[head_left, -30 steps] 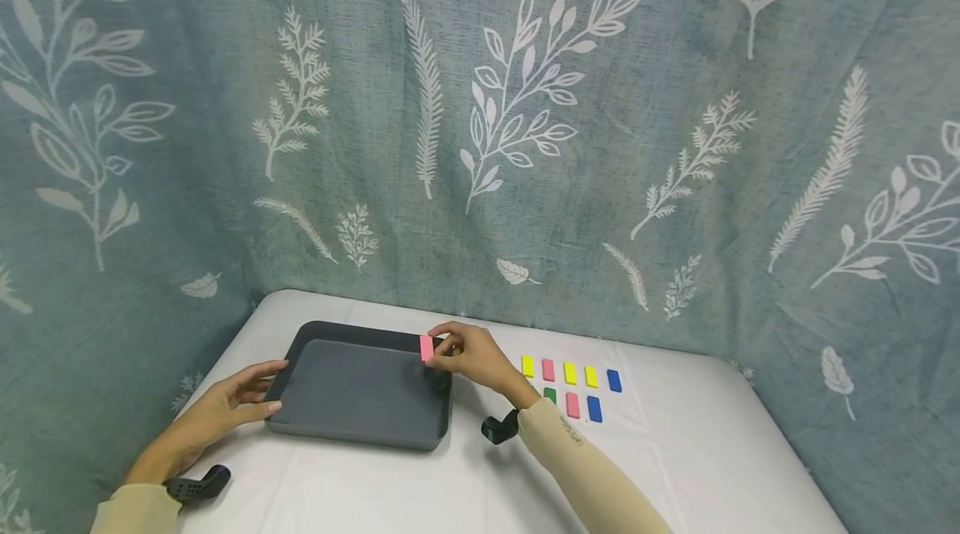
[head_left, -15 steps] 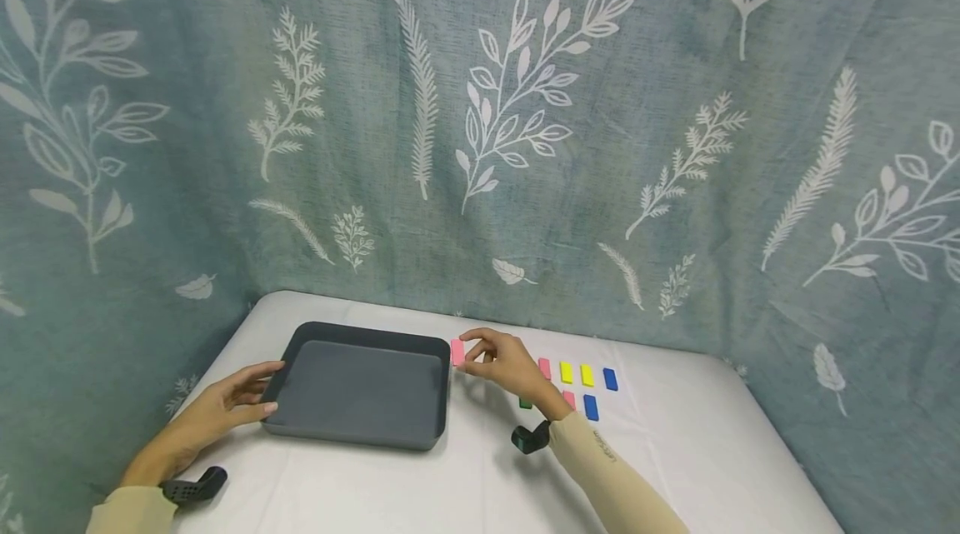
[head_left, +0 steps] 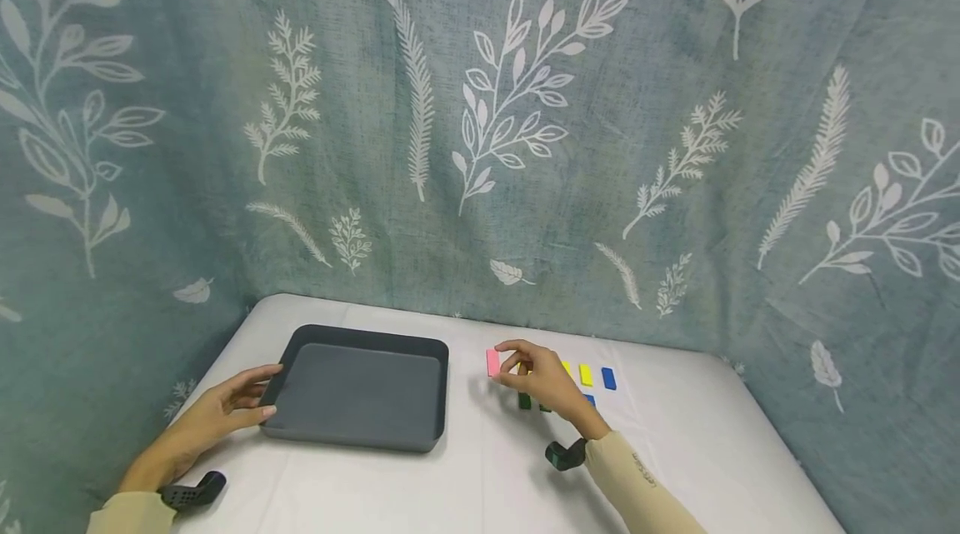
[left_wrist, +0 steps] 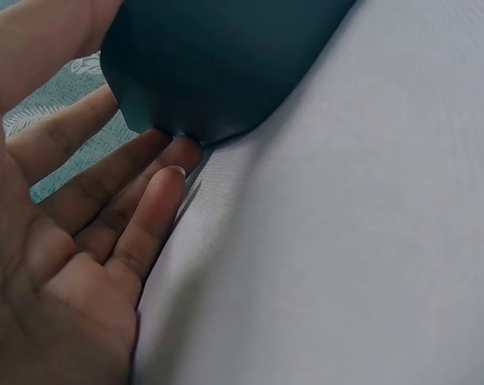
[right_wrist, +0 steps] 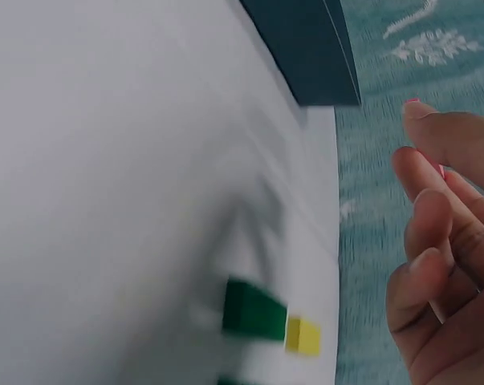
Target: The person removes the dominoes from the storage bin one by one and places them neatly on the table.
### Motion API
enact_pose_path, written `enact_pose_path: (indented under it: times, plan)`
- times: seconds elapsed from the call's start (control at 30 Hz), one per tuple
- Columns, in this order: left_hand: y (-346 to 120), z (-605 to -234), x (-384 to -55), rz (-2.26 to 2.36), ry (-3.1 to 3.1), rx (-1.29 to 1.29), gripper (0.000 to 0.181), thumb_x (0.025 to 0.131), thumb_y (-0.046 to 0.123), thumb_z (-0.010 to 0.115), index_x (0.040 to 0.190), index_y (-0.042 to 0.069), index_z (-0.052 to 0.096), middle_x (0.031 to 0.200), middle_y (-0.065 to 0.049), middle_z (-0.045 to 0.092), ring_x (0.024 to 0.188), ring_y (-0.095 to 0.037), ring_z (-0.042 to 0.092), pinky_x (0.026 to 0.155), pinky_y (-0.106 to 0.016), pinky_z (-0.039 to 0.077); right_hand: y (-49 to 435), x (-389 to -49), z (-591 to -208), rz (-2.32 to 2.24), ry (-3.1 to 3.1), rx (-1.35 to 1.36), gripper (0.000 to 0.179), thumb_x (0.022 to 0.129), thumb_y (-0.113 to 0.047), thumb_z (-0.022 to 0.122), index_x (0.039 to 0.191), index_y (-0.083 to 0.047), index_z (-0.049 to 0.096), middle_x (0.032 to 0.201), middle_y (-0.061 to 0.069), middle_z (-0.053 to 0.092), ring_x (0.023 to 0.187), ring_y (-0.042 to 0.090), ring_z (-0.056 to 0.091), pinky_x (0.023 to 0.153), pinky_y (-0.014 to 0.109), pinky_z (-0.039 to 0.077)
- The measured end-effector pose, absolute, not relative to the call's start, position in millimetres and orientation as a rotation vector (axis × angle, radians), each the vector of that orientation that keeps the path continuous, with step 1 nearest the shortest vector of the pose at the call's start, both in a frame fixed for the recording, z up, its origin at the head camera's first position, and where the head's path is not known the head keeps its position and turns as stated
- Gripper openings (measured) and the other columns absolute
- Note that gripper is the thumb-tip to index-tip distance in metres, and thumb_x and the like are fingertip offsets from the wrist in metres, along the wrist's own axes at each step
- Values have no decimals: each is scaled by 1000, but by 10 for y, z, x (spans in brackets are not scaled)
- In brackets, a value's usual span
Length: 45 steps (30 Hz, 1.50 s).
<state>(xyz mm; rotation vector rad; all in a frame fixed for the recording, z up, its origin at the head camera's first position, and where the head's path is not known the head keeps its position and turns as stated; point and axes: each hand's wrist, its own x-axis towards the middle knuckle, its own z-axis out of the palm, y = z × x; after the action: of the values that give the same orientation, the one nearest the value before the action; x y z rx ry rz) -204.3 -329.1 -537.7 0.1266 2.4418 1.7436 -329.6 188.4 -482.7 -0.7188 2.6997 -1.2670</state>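
Observation:
My right hand [head_left: 534, 371] pinches a pink block [head_left: 492, 362] just above the white table, between the dark grey tray [head_left: 360, 427] and a group of small coloured blocks. In the right wrist view my curled fingers [right_wrist: 446, 241] hide nearly all of the pink block; a green block [right_wrist: 254, 310] and a yellow block [right_wrist: 303, 336] lie below them. My left hand [head_left: 238, 401] rests open against the tray's left corner, its straight fingers [left_wrist: 149, 200] touching the tray's outer wall [left_wrist: 217, 64].
Yellow blocks [head_left: 586, 375], a blue block [head_left: 608, 378] and green blocks [head_left: 524, 401] lie on the white table [head_left: 487, 476] right of my hand. A leaf-patterned curtain [head_left: 480, 126] closes off the back and sides. The tray holds nothing.
My right hand has carried the pink block from the tray's far right corner rightwards, out past the rim, to over the table near the coloured blocks. The left hand has stayed put.

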Motion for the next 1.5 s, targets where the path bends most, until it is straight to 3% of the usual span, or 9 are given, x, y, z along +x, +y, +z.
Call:
enact_pose_path:
  times: [0.17, 0.4, 0.6, 0.87, 1.5]
  plan:
    - [-3297, -5369, -2029, 1729, 2436, 93, 73, 99, 31, 71, 161, 16, 34, 159, -20, 34, 136, -43, 37, 96, -59, 43, 2097, -3250, -4878, -1307, 2705, -644, 46, 89, -31, 83, 132, -25, 66, 93, -5, 73, 65, 13, 53, 56, 24, 41]
    - [-3270, -5376, -2008, 1724, 2470, 99, 73, 98, 31, 72, 160, 14, 37, 160, -19, 34, 134, -41, 38, 97, -58, 43, 2411, -3173, -4922, -1364, 2684, -502, 48, 89, -27, 83, 133, -25, 66, 94, 0, 72, 59, 13, 50, 42, 27, 39]
    - [-3250, -5369, -2001, 1736, 2473, 105, 72, 98, 30, 72, 159, 13, 37, 161, -17, 31, 134, -39, 37, 97, -56, 42, 2644, -3106, -4909, -1363, 2733, -423, 49, 88, -25, 84, 133, -20, 66, 94, 0, 73, 63, 21, 54, 51, 26, 41]
    - [-3237, -5353, -2019, 1730, 2440, 81, 75, 98, 32, 72, 161, 13, 35, 160, -20, 32, 137, -43, 35, 96, -60, 43, 2995, -3021, -4985, -1291, 2811, -275, 50, 88, -25, 84, 134, -18, 66, 93, -2, 72, 69, 15, 50, 57, 25, 41]
    - [-3227, -5339, -2020, 1714, 2485, 120, 73, 99, 30, 71, 160, 11, 36, 158, -23, 34, 132, -42, 40, 95, -56, 44, 3654, -2922, -5168, -1279, 2796, -2, 53, 91, -22, 81, 139, -8, 62, 94, 4, 69, 71, 19, 56, 58, 28, 48]
